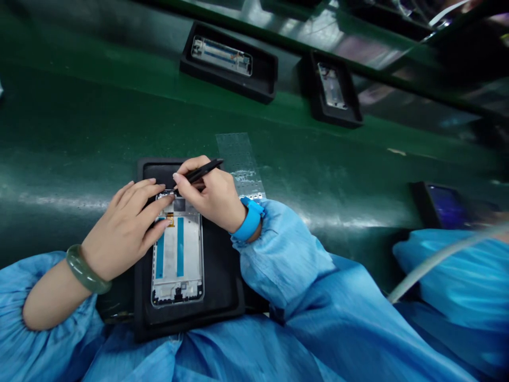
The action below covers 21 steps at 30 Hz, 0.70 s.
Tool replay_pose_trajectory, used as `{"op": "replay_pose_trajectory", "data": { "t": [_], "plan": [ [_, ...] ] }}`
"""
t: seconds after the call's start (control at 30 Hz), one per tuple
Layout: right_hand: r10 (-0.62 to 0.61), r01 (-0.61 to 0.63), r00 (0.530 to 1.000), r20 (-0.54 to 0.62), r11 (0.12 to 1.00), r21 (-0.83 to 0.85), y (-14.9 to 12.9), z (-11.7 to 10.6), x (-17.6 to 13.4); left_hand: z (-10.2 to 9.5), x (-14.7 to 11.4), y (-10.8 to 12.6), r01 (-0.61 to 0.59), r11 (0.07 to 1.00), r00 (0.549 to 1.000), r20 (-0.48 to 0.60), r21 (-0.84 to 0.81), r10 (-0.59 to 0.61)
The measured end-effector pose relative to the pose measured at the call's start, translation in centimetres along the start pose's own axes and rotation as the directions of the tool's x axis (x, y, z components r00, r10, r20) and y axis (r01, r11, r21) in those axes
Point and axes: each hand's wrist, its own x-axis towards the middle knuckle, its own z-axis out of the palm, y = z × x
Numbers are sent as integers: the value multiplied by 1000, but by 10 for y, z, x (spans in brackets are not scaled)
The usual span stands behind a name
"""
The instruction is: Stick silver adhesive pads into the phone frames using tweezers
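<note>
A phone mid-frame [191,254] with two blue adhesive strips lies in a black tray [222,297] close to my body. My left hand [129,225] rests over its upper left edge, fingers stretched out and fingertips on the top part. In my right hand [212,193] is a pair of black tweezers [203,170], gripped near the top edge of the frame. Their tips are partly hidden by my fingers. Just beyond my right wrist, a clear plastic sheet [242,154] carries a row of small white-edged pieces [255,196].
Two more black trays [266,87] [350,116], each with a phone frame [222,55] [333,87], stand at the back of the green bench [99,116]. Another person's blue sleeve [457,276] is at right, near a dark tray with a bluish screen [445,207]. A pale cable [437,260] crosses there.
</note>
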Motion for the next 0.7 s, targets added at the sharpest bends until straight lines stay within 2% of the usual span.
{"op": "replay_pose_trajectory", "data": {
  "t": [0.13,0.27,0.53,0.7],
  "plan": [
    [2,-2,1000,-5,999,35,1,-1,1,1,0,0,-4,1000,1000,1,0,4],
    [-13,13,1000,5,999,-33,0,0,1,1,0,0,-6,1000,1000,-4,8,7],
    [-197,199,980,27,961,-191,1,2,-3,0,0,0,-9,1000,1000,-4,5,9],
    [-50,50,998,-27,999,-9,1,-2,0,0,0,0,2,1000,1000,11,-1,-2]
  ]
}}
